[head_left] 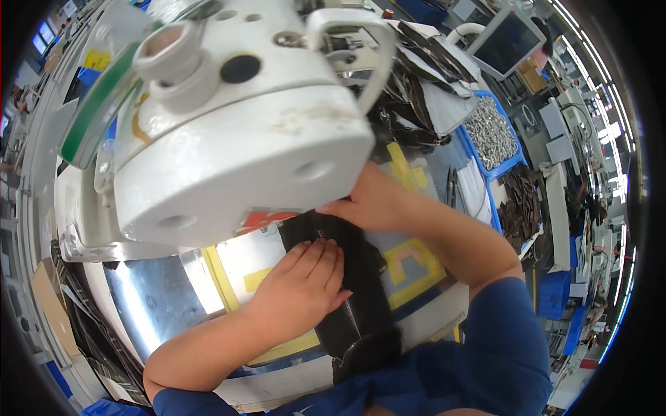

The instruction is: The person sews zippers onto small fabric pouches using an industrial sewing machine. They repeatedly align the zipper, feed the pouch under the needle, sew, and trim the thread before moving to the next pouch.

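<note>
Item: black cloth piece (378,315), one, long and narrow, with a toothed line like a zip along it. Location: on the bench (295,385), under the near edge of a white sewing machine (243,156), yellow tape (408,295) showing to its right.

Grip, left hand (302,281): flattened on the cloth, fingers together and extended, thumb out to the right; pressing from above, closed around nothing. Grip, right hand (374,201): at the cloth's far right edge, fingers partly behind the machine; whether it pinches the cloth cannot be told.

Risks, as judged: the cloth could skew if the two hands pull unevenly. The near end, lying against the blue shirt (430,374), could drag if the body shifts. Fingers could come too close to the needle area, which the machine head hides. A fold could be caught if the far end is not flat; its lie there cannot be seen.

Orientation: long axis runs near to far, slanting leftward; far end points beneath the machine, near end toward the person, slightly right.
</note>
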`<state>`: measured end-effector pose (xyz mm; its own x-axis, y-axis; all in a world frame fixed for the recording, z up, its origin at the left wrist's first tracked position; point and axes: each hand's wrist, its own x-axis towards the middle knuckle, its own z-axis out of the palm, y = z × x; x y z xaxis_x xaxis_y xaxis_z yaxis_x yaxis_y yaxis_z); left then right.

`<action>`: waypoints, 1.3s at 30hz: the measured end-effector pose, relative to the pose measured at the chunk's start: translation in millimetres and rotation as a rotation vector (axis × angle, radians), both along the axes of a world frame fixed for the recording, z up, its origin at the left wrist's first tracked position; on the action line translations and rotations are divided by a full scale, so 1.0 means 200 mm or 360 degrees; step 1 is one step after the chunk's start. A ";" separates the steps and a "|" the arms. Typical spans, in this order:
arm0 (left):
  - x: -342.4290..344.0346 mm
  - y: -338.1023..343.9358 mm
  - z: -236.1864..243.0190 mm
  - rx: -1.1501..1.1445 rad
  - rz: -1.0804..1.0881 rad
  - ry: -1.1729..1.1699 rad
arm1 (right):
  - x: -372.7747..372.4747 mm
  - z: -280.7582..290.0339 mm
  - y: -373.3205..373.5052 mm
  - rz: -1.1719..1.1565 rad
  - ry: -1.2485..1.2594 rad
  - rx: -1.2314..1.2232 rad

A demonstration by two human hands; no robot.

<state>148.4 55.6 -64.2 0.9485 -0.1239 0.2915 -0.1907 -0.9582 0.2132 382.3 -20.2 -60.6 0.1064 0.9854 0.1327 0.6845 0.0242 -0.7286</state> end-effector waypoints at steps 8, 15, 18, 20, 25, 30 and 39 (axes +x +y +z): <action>-0.01 0.01 0.02 0.0010 0.0029 0.0034 | -0.05 0.03 -0.10 0.0257 -0.0426 0.0098; -0.01 0.01 0.00 -0.0014 0.0029 0.0005 | -0.06 0.03 -0.09 0.0306 -0.0564 0.0131; -0.01 0.02 0.00 -0.0033 0.0023 -0.0002 | -0.06 0.03 -0.09 0.0325 -0.0622 0.0133; -0.01 0.02 0.00 -0.0035 0.0024 -0.0007 | -0.06 0.03 -0.09 0.0336 -0.0661 0.0155; -0.02 0.02 0.00 -0.0084 0.0033 -0.0016 | -0.05 0.05 -0.08 0.0417 -0.0826 0.0268; -0.01 0.03 -0.02 -0.0189 0.0111 -0.0071 | -0.05 0.04 -0.08 0.0436 -0.0827 0.0316; 0.00 0.09 0.01 -0.0088 0.0350 0.0062 | -0.07 0.01 -0.08 0.0371 -0.0810 0.0443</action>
<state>148.1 73.5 -62.8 0.9616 0.1021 0.2547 0.0307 -0.9624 0.2699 368.9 -36.4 -58.8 -0.2514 0.8963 0.3653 0.8979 0.3569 -0.2577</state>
